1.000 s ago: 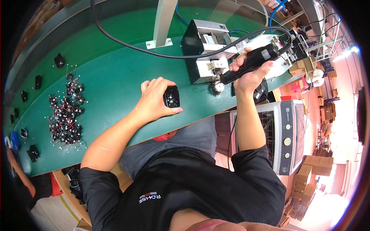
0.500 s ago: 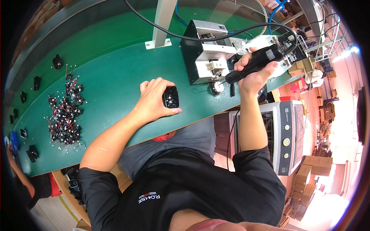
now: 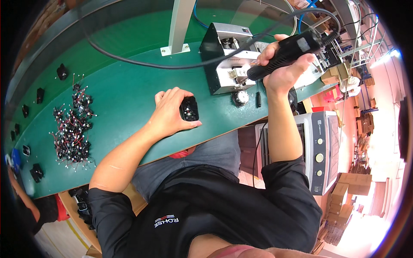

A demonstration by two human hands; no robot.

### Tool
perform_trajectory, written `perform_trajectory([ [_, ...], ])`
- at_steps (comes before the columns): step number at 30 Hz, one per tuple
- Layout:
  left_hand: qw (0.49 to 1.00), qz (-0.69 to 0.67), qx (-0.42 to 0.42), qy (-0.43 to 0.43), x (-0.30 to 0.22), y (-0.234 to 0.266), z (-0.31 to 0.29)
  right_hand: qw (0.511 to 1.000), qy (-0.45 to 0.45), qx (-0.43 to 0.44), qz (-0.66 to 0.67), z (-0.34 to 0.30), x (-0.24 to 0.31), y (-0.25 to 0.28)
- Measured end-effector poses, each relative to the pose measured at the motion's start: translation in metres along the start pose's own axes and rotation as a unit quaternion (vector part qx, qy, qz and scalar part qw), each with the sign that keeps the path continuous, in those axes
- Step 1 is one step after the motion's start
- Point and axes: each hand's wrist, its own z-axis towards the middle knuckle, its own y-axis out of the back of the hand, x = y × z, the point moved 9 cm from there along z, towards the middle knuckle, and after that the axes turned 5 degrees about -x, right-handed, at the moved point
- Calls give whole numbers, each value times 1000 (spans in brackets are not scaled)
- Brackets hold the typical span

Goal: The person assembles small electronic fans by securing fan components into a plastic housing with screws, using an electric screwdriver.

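Observation:
My left hand [image 3: 171,112] is closed round a black plastic housing [image 3: 189,112], held on the green bench with thumb and fingers at its sides. Small light-coloured parts show inside the housing. In my right hand [image 3: 282,81] is a black electric screwdriver [image 3: 294,49], tilted, its tip pointing down and left. That tip is at the front of a black-and-silver bench machine [image 3: 237,59], possibly a screw feeder; whether they touch I cannot tell. Below the machine sits a round metal dish-like piece [image 3: 241,98], with a small black hand tool [image 3: 258,99] beside it.
A dark cable [image 3: 142,65] loops from the screwdriver across the bench. Wired black parts [image 3: 73,137] lie heaped at the left, with separate black pieces [image 3: 62,72] beyond. A metal post [image 3: 180,26] rises behind. An oven-like appliance [image 3: 319,144] stands right; another person's arm [image 3: 23,198] shows far left.
My right hand has moved the screwdriver slightly left and up, bringing its tip from near the round metal piece to the machine's front. The cable has swung lower. My left hand stays nearly still.

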Motion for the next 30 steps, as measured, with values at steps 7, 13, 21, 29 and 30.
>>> perform_trajectory([
  [7, 1000, 1, -15, -8, 1, 1, -2, 998, -62, 22, 10, 7, -10, -11],
  [13, 1000, -4, -10, 7, 2, 1, -3, 994, -100, 14, 45, -12, -8, -18],
  [21, 1000, -3, -6, 16, 1, -2, -1, 964, -147, 62, 213, -80, -12, -84],
  [29, 1000, -6, -12, 17, 2, -2, -2, 969, -132, 113, 174, -90, -25, -95],
  [30, 1000, -10, -19, 11, 2, -1, -2, 968, -145, 95, 180, -90, -26, -95],
])
